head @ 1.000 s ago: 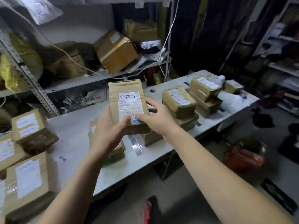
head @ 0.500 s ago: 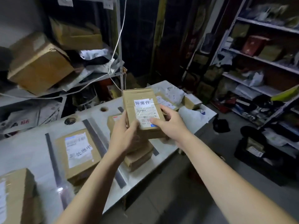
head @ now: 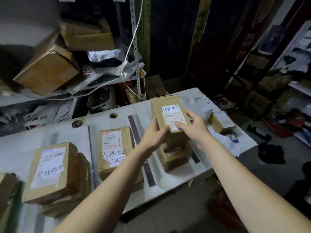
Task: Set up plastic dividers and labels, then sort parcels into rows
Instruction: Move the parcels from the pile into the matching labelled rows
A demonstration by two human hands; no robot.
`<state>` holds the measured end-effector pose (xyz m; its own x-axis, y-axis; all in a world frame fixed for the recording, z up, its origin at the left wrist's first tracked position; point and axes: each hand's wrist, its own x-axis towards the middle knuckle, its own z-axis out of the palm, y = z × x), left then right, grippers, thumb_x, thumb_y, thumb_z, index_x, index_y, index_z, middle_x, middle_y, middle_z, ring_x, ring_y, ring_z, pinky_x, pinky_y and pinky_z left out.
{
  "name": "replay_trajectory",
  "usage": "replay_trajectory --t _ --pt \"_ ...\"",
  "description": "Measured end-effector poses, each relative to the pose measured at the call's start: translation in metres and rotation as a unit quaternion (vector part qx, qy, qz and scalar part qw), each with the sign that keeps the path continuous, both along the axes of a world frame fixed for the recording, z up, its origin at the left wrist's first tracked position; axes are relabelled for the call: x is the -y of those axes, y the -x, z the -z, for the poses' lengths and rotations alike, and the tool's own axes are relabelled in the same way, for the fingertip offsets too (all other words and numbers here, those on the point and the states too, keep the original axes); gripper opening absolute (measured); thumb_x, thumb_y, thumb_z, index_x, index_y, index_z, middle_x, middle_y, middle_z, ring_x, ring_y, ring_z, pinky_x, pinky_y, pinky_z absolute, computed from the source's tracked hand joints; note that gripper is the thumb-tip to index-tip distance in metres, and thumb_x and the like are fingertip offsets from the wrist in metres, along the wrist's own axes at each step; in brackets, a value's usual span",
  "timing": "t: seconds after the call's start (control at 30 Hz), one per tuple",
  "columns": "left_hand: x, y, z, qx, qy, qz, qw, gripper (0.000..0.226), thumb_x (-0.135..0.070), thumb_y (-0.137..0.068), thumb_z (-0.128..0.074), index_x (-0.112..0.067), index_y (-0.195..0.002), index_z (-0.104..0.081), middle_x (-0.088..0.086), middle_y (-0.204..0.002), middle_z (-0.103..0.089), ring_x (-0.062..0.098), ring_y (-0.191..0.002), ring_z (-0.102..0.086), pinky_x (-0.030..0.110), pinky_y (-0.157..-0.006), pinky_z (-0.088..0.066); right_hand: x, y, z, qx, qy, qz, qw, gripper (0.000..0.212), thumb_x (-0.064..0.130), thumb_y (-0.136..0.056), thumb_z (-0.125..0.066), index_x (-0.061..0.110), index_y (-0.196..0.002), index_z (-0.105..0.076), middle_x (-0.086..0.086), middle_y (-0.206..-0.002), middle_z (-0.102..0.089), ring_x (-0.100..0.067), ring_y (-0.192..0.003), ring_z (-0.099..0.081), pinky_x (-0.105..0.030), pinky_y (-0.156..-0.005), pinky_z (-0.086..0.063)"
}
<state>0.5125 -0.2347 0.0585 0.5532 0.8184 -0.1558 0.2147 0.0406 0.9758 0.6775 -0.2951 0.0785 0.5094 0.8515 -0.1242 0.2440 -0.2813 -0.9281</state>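
Only the head view here, so: both hands are wrapped around one small brown parcel (head: 169, 115) with the 异常件 sticker on its face. The left hand (head: 155, 134) grips its lower left corner, and the right hand (head: 196, 129) clamps the right side with the thumb over the bottom of the label. I'm using the dark divider strip (head: 135, 130) on the table (head: 98, 122) as my reference. The parcel is in the air just right of the strip, directly above a short stack of boxes (head: 175, 154) that sits on that same side. Just left of the strip is the 已完成 parcel (head: 114, 148), and further left again is the 处理中 parcel (head: 50, 167). A small box (head: 222, 122) sits well to the right of the strip. My guess is it's about to go on that stack. What worries me is that the stack looks a bit crooked and sits close to the front edge of the table. Setting the parcel down off-centre could tip the whole pile onto the floor. If it lands left of the strip, it's in the wrong row.
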Motion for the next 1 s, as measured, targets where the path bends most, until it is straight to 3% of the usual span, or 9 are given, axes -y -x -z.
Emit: replay_trajectory --t 0.07,0.17,0.27,0.37,0.47,0.57,0.67,0.8,1.0 --pt "0.0 -0.014 0.006 -0.012 0.009 -0.006 1.0 0.052 -0.027 -0.102 -0.058 -0.029 -0.149 -0.036 -0.007 -0.137 -0.061 0.013 -0.118 -0.063 0.028 -0.091 -0.057 -0.008 -0.016 0.007 0.003 0.016 -0.018 1.0 0.056 0.018 -0.086 -0.08 0.029 -0.137 -0.058 0.01 -0.123 -0.069 -0.011 -0.113 -0.065 -0.024 -0.08 -0.055" --pt "0.0 -0.021 0.011 -0.027 0.014 -0.012 0.999 0.063 -0.038 -0.1 -0.06 -0.035 -0.155 -0.029 -0.008 -0.145 -0.057 0.015 -0.125 -0.061 0.034 -0.098 -0.056 -0.017 -0.028 0.01 0.06 0.045 -0.057 0.996 0.055 0.028 -0.086 -0.079 0.027 -0.136 -0.057 0.012 -0.124 -0.068 -0.01 -0.111 -0.064 -0.028 -0.085 -0.054" --pt "0.0 -0.014 0.002 -0.081 -0.002 -0.009 0.997 0.066 -0.045 -0.102 -0.056 -0.032 -0.159 -0.026 -0.004 -0.155 -0.047 0.009 -0.13 -0.054 0.023 -0.097 -0.05 -0.026 -0.024 0.001 0.227 0.094 -0.087 0.965 0.055 0.042 -0.088 -0.074 0.029 -0.137 -0.053 0.008 -0.131 -0.061 -0.019 -0.12 -0.056 -0.041 -0.096 -0.048" --pt "0.001 0.018 -0.015 -0.228 -0.119 -0.071 0.964 0.083 -0.064 -0.097 -0.048 -0.025 -0.163 -0.018 0.003 -0.166 -0.03 0.021 -0.149 -0.035 0.041 -0.118 -0.036 -0.038 0.004 -0.017 0.379 0.07 -0.121 0.915 0.066 0.049 -0.09 -0.067 0.027 -0.148 -0.044 0.002 -0.156 -0.043 -0.026 -0.14 -0.039 -0.048 -0.112 -0.033" --pt "0.01 0.078 -0.034 -0.327 -0.212 -0.121 0.913 0.08 -0.055 -0.099 -0.051 -0.026 -0.164 -0.015 -0.002 -0.169 -0.019 0.019 -0.153 -0.025 0.041 -0.121 -0.029 -0.053 0.051 -0.033 0.382 0.005 -0.199 0.902 0.066 0.047 -0.092 -0.065 0.026 -0.151 -0.045 0.004 -0.158 -0.04 -0.022 -0.145 -0.034 -0.048 -0.117 -0.032" --pt "0.026 0.153 -0.05 -0.418 -0.246 -0.177 0.856 0.08 -0.053 -0.097 -0.054 -0.029 -0.163 -0.015 -0.005 -0.171 -0.013 0.02 -0.153 -0.024 0.038 -0.119 -0.028 -0.067 0.111 -0.038 0.389 -0.016 -0.276 0.879 0.063 0.048 -0.092 -0.065 0.027 -0.149 -0.046 0.005 -0.156 -0.044 -0.02 -0.143 -0.036 -0.045 -0.114 -0.035" --pt "0.045 0.231 -0.06 -0.498 -0.24 -0.22 0.804 0.08 -0.055 -0.097 -0.053 -0.026 -0.163 -0.019 0.0 -0.171 -0.016 0.024 -0.153 -0.024 0.037 -0.121 -0.022 -0.071 0.181 -0.041 0.404 -0.013 -0.336 0.851 0.061 0.048 -0.094 -0.06 0.03 -0.15 -0.044 0.008 -0.156 -0.042 -0.02 -0.144 -0.035 -0.043 -0.111 -0.033" --pt "0.073 0.337 -0.063 -0.56 -0.224 -0.271 0.75 0.082 -0.064 -0.091 -0.039 -0.021 -0.16 -0.027 0.004 -0.166 -0.03 0.026 -0.148 -0.031 0.04 -0.119 -0.029 -0.067 0.281 -0.045 0.429 -0.045 -0.393 0.812 0.065 0.051 -0.092 -0.062 0.029 -0.15 -0.043 0.006 -0.155 -0.044 -0.021 -0.143 -0.036 -0.045 -0.111 -0.034" --pt "0.12 0.502 -0.059 -0.585 -0.19 -0.319 0.721 0.08 -0.059 -0.096 -0.049 -0.025 -0.162 -0.02 -0.002 -0.168 -0.024 0.02 -0.152 -0.024 0.039 -0.122 -0.027 -0.045 0.432 -0.051 0.442 -0.077 -0.432 0.782 0.064 0.05 -0.092 -0.061 0.029 -0.15 -0.044 0.005 -0.153 -0.047 -0.022 -0.142 -0.04 -0.045 -0.112 -0.037"
